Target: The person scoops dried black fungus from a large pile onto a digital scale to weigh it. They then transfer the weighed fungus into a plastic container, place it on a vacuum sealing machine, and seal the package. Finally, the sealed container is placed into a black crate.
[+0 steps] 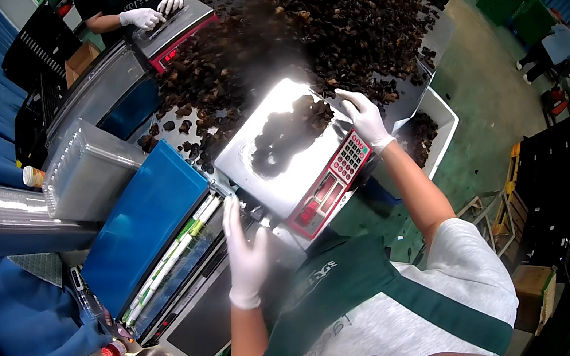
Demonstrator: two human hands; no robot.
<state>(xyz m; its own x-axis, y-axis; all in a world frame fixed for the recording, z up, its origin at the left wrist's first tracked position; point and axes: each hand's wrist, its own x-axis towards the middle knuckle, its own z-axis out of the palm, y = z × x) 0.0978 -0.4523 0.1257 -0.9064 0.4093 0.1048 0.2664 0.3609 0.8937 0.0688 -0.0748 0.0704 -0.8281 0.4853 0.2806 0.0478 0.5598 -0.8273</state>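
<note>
Neither grip of mine holds anything: my right hand (364, 118) lies open, fingers flat on the far right edge of the scale (297, 158), and my left hand (245, 254) hangs open and spread just off the scale's near left corner, at about seven o'clock from it. On the bright steel pan sits a small heap of dark dried mushrooms (286, 133). At twelve o'clock the table (440, 29) carries a great loose pile of the same mushrooms (320, 18), and a white tub (440, 129) at three o'clock holds more. Left of the scale, at nine o'clock, stands a blue sealing machine (141, 225) with green-and-white strips along its near edge; beyond it lie stacks of clear plastic trays (81, 168). A co-worker's gloved hands (157, 9) rest on another scale (174, 25) at eleven o'clock.
</note>
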